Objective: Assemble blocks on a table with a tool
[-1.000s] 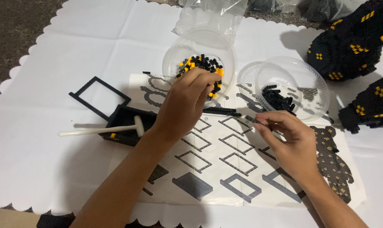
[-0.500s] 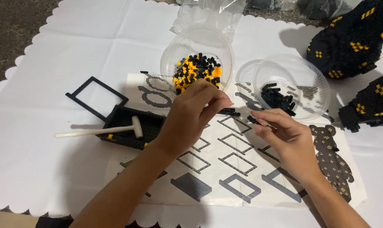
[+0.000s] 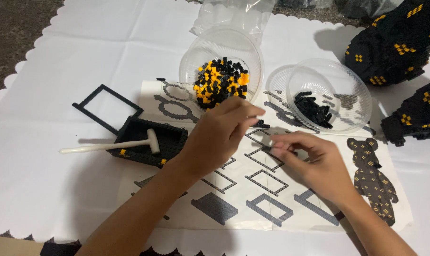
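Note:
My left hand [image 3: 219, 135] hovers over the instruction sheet [image 3: 253, 199], just below the clear bowl of black and yellow small bricks [image 3: 220, 81]. Its thumb and fingers are pinched together, and what they hold is hidden. A short black brick strip [image 3: 261, 124] lies on the sheet under those fingertips. To the right, my right hand [image 3: 314, 163] is slightly blurred, with its fingertips pinched on a small black brick piece [image 3: 270, 150]. The two hands' fingertips are a few centimetres apart.
A second clear bowl with black bricks [image 3: 319, 109] stands at the right. A black brick box [image 3: 146, 144] with a white mallet [image 3: 110, 146] across it and a black frame [image 3: 106, 106] lie at the left. Large black and yellow brick model parts [image 3: 395, 42] sit at the far right on the white cloth [image 3: 44, 189].
My left hand left the bowl of black and yellow bricks and drew back over the sheet. My right hand shifted slightly left towards it.

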